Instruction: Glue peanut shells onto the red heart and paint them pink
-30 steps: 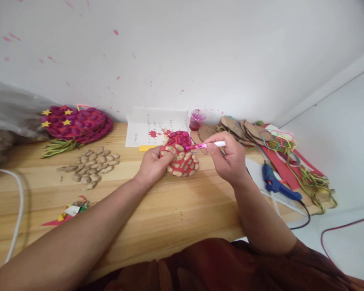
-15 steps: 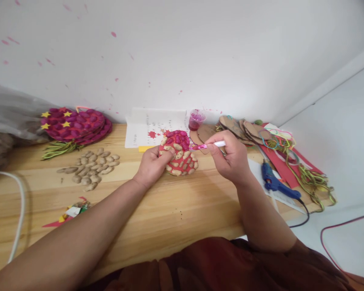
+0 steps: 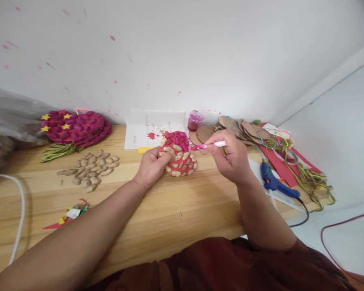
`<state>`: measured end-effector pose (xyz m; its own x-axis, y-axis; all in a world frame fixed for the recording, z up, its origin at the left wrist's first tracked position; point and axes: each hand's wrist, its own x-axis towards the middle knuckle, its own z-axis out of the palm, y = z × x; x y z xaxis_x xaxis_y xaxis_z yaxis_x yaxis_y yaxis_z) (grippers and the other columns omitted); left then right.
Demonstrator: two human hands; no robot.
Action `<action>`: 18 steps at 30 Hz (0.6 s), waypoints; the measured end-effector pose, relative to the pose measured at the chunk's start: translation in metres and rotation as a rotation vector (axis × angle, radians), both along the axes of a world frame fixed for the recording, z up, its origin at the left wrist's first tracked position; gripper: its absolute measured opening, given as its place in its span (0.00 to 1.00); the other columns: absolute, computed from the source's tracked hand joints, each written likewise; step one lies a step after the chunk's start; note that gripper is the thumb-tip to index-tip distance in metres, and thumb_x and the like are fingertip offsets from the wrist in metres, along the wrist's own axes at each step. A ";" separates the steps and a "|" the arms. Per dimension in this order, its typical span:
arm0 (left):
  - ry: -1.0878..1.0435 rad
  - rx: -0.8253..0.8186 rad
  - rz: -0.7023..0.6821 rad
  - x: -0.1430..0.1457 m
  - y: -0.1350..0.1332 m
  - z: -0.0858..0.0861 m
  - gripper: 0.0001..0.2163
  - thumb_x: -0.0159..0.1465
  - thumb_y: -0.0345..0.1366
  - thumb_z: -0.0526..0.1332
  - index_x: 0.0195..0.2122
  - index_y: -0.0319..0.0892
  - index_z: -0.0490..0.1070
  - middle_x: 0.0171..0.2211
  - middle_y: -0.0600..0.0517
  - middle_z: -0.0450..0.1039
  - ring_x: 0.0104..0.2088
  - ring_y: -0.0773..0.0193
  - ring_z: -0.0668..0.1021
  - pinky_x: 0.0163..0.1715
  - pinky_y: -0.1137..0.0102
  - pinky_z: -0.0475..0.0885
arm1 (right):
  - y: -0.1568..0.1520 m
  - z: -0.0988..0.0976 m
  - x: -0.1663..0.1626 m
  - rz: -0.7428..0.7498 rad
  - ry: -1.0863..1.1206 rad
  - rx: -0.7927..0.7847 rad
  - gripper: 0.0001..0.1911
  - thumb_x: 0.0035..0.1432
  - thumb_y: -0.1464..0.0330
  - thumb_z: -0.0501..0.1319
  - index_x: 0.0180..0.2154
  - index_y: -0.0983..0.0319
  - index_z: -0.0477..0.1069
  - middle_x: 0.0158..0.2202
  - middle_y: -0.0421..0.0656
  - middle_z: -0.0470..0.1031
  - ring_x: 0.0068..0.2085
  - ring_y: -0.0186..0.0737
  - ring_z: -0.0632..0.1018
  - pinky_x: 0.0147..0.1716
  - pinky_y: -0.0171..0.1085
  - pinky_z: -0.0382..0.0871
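My left hand (image 3: 151, 165) grips a red round craft piece (image 3: 182, 161) studded with peanut shells, held tilted just above the wooden table (image 3: 176, 210). The shells along its top are painted magenta, the lower ones are bare tan. My right hand (image 3: 230, 157) pinches a small brush (image 3: 209, 145) with a white handle and pink-stained tip. The tip touches the painted shells at the piece's upper right.
A small cup of magenta paint (image 3: 195, 120) stands at the back on white paper (image 3: 153, 128). Loose peanuts (image 3: 91, 169) lie to the left, finished magenta pieces (image 3: 75, 126) behind them. A blue glue gun (image 3: 274, 182), cardboard cutouts (image 3: 239, 128) and coloured cords (image 3: 309, 178) sit to the right.
Both hands and the craft piece stay almost in place; the brush tip has shifted only slightly along the painted shells. The view has drifted a little.
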<state>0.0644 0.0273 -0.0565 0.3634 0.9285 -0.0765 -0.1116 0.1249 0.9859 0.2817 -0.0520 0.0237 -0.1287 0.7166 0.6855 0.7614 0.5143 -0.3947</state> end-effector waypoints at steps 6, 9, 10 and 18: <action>-0.017 0.003 0.000 0.000 0.000 0.000 0.16 0.55 0.50 0.72 0.27 0.41 0.76 0.26 0.51 0.80 0.27 0.60 0.80 0.33 0.67 0.76 | 0.001 -0.001 0.000 -0.002 0.004 -0.007 0.02 0.68 0.67 0.61 0.40 0.56 0.73 0.36 0.42 0.79 0.40 0.43 0.77 0.41 0.46 0.72; -0.020 -0.002 -0.007 0.000 0.000 -0.001 0.16 0.56 0.49 0.72 0.27 0.41 0.77 0.27 0.50 0.81 0.27 0.60 0.80 0.32 0.67 0.76 | 0.001 -0.001 0.001 -0.002 0.035 -0.010 0.02 0.68 0.68 0.61 0.40 0.56 0.73 0.36 0.42 0.79 0.39 0.43 0.77 0.41 0.46 0.72; -0.022 -0.003 -0.007 0.000 0.001 -0.001 0.16 0.56 0.49 0.72 0.27 0.41 0.77 0.27 0.50 0.81 0.27 0.59 0.80 0.32 0.67 0.76 | 0.000 -0.001 0.000 0.004 0.042 -0.020 0.02 0.68 0.68 0.61 0.40 0.56 0.73 0.36 0.42 0.79 0.39 0.43 0.77 0.42 0.46 0.72; -0.014 0.014 0.009 0.000 0.000 -0.001 0.16 0.55 0.49 0.72 0.27 0.41 0.76 0.26 0.50 0.80 0.27 0.60 0.80 0.32 0.66 0.77 | 0.001 -0.003 0.000 -0.006 0.066 -0.032 0.02 0.68 0.67 0.61 0.40 0.56 0.73 0.36 0.42 0.78 0.39 0.44 0.78 0.42 0.46 0.72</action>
<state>0.0642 0.0275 -0.0574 0.3556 0.9328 -0.0581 -0.1265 0.1097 0.9859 0.2813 -0.0515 0.0206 -0.0800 0.7386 0.6694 0.7361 0.4965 -0.4599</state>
